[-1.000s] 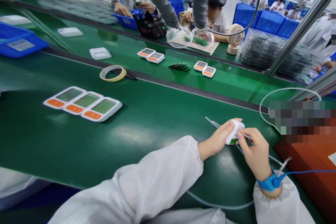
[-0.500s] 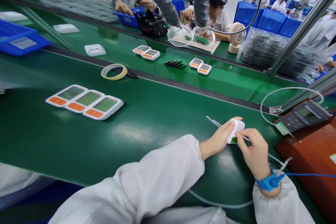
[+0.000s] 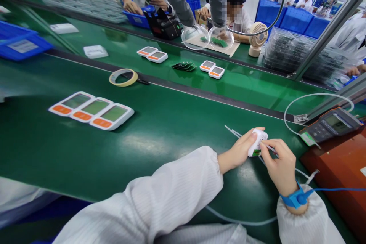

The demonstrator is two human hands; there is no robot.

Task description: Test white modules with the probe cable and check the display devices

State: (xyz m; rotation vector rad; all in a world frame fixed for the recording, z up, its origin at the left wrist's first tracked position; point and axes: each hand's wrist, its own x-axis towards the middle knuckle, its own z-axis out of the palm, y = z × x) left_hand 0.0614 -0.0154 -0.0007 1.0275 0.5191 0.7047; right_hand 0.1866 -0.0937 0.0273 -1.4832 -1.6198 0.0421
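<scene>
White casing (image 3: 256, 142), small and rounded with a sliver of green board showing at its lower edge, sits upright on the near green belt (image 3: 160, 137) between your two hands. Your left hand (image 3: 239, 151) cups it from behind, thumb on top and fingers wrapped around its back, which seems meant to brace it against the belt so it cannot tip. Your right hand (image 3: 281, 167) comes in from the other side with thumb and forefinger pinched on a thin white wire (image 3: 270, 148) right where it meets the casing; a blue wrist strap (image 3: 296, 198) circles that wrist, its cord trailing off to the right. More thin white strands (image 3: 233, 132) lie on the belt just beyond the casing. Well to your left rest three white display units (image 3: 91, 109) side by side, orange bands facing you, and a roll of tape (image 3: 123, 77) lies farther back. A handheld meter (image 3: 331, 124) sits on the brown bench to your right. Across the line, people in white coats work under bright lights among blue bins (image 3: 20, 44).
</scene>
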